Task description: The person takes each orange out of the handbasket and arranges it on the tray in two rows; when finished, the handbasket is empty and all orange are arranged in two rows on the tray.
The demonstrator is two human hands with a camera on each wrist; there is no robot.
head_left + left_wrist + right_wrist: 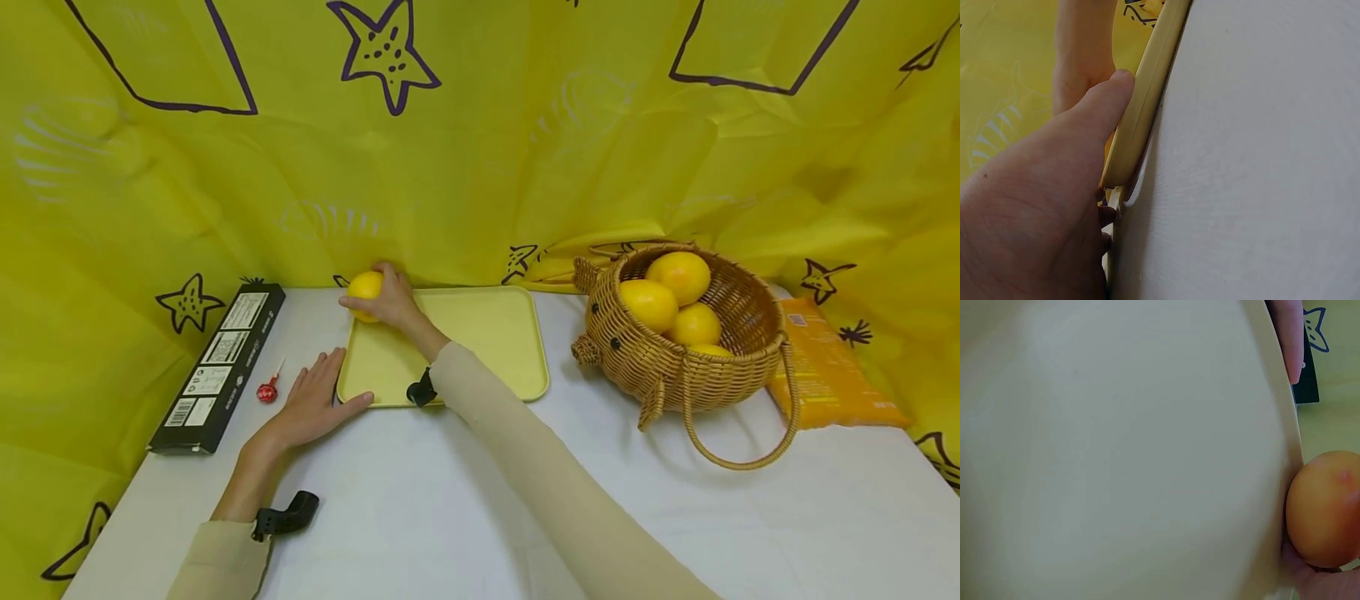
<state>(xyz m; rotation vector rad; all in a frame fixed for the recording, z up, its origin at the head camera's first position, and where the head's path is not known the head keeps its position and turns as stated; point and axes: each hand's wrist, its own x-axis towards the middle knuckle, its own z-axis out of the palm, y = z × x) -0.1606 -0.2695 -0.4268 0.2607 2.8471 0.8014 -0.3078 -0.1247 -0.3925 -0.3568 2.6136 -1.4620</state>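
Observation:
My right hand grips a round yellow-orange fruit at the back left corner of a pale yellow tray. In the right wrist view the fruit shows a reddish tint and sits against the tray's edge; most of that hand is out of frame. At the tray's front left corner lies my left hand, fingers extended along the left side. Its thumb touches the front rim in the left wrist view, where the hand hides part of the tray.
Right of the tray stands a pig-shaped wicker basket holding several similar fruits. An orange packet lies behind it. On the left are a long black box and a red lollipop. A yellow patterned cloth hangs behind the white table.

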